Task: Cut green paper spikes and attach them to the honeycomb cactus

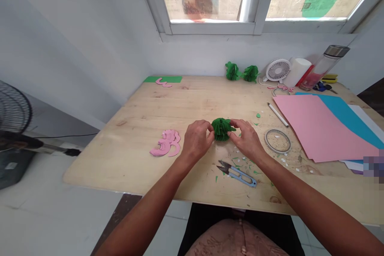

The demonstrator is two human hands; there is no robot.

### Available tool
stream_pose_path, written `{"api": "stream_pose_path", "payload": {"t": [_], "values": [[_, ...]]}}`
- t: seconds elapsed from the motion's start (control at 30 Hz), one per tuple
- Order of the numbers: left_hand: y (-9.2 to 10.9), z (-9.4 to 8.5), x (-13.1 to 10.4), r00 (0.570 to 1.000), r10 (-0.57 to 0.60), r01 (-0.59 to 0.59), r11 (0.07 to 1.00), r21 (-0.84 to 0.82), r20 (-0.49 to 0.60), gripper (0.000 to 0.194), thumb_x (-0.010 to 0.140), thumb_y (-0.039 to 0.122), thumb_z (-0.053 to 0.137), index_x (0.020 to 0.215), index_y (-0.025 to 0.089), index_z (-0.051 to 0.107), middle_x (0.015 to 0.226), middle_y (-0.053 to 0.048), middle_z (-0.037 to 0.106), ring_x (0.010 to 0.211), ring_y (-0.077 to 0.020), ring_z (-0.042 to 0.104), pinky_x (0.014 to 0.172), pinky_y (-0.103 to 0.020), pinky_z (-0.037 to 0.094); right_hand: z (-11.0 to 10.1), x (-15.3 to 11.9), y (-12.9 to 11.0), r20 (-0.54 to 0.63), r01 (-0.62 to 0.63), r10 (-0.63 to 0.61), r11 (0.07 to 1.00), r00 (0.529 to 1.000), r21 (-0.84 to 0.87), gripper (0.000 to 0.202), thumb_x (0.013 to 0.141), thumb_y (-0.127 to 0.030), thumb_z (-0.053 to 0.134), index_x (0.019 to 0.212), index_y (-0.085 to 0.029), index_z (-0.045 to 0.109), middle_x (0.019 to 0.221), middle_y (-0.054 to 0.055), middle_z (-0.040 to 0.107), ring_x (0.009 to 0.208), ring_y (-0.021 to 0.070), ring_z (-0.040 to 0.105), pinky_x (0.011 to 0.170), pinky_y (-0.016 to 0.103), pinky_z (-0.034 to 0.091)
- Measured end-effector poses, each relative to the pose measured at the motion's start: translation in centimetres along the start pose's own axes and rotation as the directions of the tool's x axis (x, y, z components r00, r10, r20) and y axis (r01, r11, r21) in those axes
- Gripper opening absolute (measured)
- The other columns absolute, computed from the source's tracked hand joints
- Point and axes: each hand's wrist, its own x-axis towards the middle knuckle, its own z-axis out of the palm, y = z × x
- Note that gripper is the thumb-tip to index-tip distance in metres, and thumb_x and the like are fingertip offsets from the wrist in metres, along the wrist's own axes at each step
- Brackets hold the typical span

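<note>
Between my two hands is a green folded-paper piece (221, 130), fanned out in many layers. My left hand (198, 138) pinches its left edge between thumb and fingers. On the opposite edge, my right hand (244, 136) grips it the same way, thumb below and fingers above. Just beneath it on the table lie thread snips (238, 174) with light blue handles, blades pointing left. Pink curved paper cutouts (165, 144) sit stacked to the left of my left hand. Small green and white paper scraps are scattered around the snips.
Two similar green paper pieces (250, 73) stand at the back by a small white fan (277, 71). To the right are a tape roll (266, 144), a white pen (278, 115) and pink paper sheets (322, 128). A glass bottle (322, 70) leans behind. Green paper (150, 79) lies far left.
</note>
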Motion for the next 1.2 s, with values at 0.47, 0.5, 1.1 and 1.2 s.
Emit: {"api": "stream_pose_path", "payload": {"t": [0.47, 0.5, 1.1, 1.2], "values": [[-0.4, -0.8, -0.1, 0.998, 0.0, -0.001, 1.0, 0.009, 0.06, 0.007, 0.078, 0.019, 0.055, 0.083, 0.021, 0.058, 0.093, -0.005, 0.068, 0.093, -0.0242, 0.061, 0.081, -0.038, 0.046, -0.1, 0.0, -0.1, 0.012, -0.006, 0.006, 1.0, 1.0, 0.016, 0.03, 0.076, -0.018, 0.056, 0.104, -0.02, 0.063, 0.099, 0.009, 0.068, 0.093, 0.0265, 0.06, 0.083, 0.043, 0.046], [-0.4, -0.9, -0.2, 0.998, -0.009, 0.009, 1.0, 0.003, 0.06, 0.008, 0.078, 0.019, 0.055, 0.085, 0.021, 0.058, 0.094, -0.005, 0.068, 0.093, -0.0244, 0.061, 0.082, -0.038, 0.046, -0.1, 0.0, -0.1, 0.013, -0.011, 0.011, 1.0, 1.0, 0.017, 0.029, 0.076, -0.018, 0.056, 0.104, -0.019, 0.063, 0.099, 0.009, 0.068, 0.093, 0.0266, 0.06, 0.083, 0.043, 0.046], [-0.2, -0.4, -1.0, 0.996, -0.072, 0.076, 0.993, -0.088, 0.053, 0.009, 0.075, 0.016, 0.052, 0.07, 0.022, 0.057, 0.087, -0.004, 0.068, 0.089, -0.0227, 0.061, 0.077, -0.035, 0.048, 0.2, -0.2, 0.0, 0.001, 0.003, -0.003, 1.0, 1.0, 0.028, 0.029, 0.075, -0.018, 0.058, 0.103, -0.022, 0.063, 0.1, 0.008, 0.068, 0.093, 0.0261, 0.06, 0.084, 0.044, 0.046], [-0.2, -0.5, -1.3, 0.997, -0.069, 0.072, 0.992, -0.1, 0.038, 0.008, 0.076, 0.018, 0.053, 0.07, 0.022, 0.058, 0.087, -0.004, 0.067, 0.089, -0.0224, 0.061, 0.077, -0.035, 0.048, 0.2, -0.1, 0.1, 0.003, 0.004, -0.004, 0.999, 1.0, 0.038, 0.028, 0.075, -0.018, 0.058, 0.103, -0.023, 0.063, 0.1, 0.008, 0.068, 0.094, 0.0261, 0.06, 0.085, 0.044, 0.046]]}}
